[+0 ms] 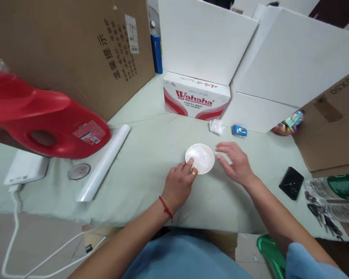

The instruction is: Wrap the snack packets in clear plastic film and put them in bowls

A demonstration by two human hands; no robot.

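A small round white bowl (pixel 203 157) with a shiny inside rests on the pale green tablecloth in front of me. My left hand (pixel 180 182) grips its near-left rim, one finger reaching over the edge into the bowl. Just off the bowl's right rim, my right hand (pixel 235 162) hovers with thumb and fingers apart and nothing visible between them. Beyond the bowl lie a crumpled clear-white plastic piece (pixel 216 126) and a small blue packet (pixel 239 131).
A Wahaha carton (pixel 196 97) and white panels stand at the back. To the left are a red jug (pixel 61 124), a white roll (pixel 104 162) and a white power strip (pixel 27 167). A black phone-like object (pixel 291 183), keys (pixel 322 217) and bottles (pixel 343 186) lie right.
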